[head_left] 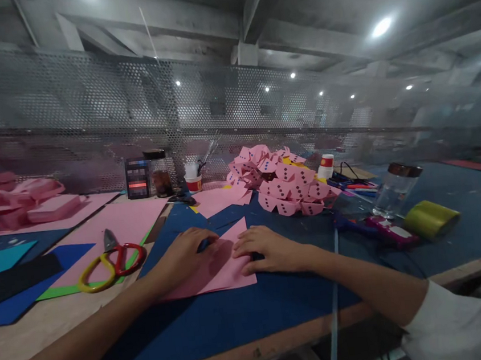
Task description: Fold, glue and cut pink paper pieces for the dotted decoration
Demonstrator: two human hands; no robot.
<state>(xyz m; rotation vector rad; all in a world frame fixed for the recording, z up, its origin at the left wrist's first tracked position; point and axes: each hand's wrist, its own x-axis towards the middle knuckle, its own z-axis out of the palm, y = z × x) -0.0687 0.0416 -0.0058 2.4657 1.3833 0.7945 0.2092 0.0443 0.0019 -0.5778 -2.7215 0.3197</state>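
Folded pink paper (228, 268) lies on the blue table mat (222, 331) in front of me, one corner pointing away. My left hand (188, 254) rests over the paper's left part, fingers slightly bent and a gap showing by the thumb. On the right edge of the same sheet lies my right hand (269, 249), its fingers stretched and apart, pressing lightly from above. Neither hand wraps around anything. Just beyond them is another flat pink sheet (221, 201), and behind it a heap of folded pink paper pieces (288, 183) with dark dotted marks.
Red-and-yellow scissors (114, 262) lie on the left near coloured sheets (19, 278). Pink stacks (54, 208) stand farther left. To the right are a glass jar (396, 189), a yellow roll (431, 219) and pens (355, 188). A thin strip (335, 313) overhangs the table edge.
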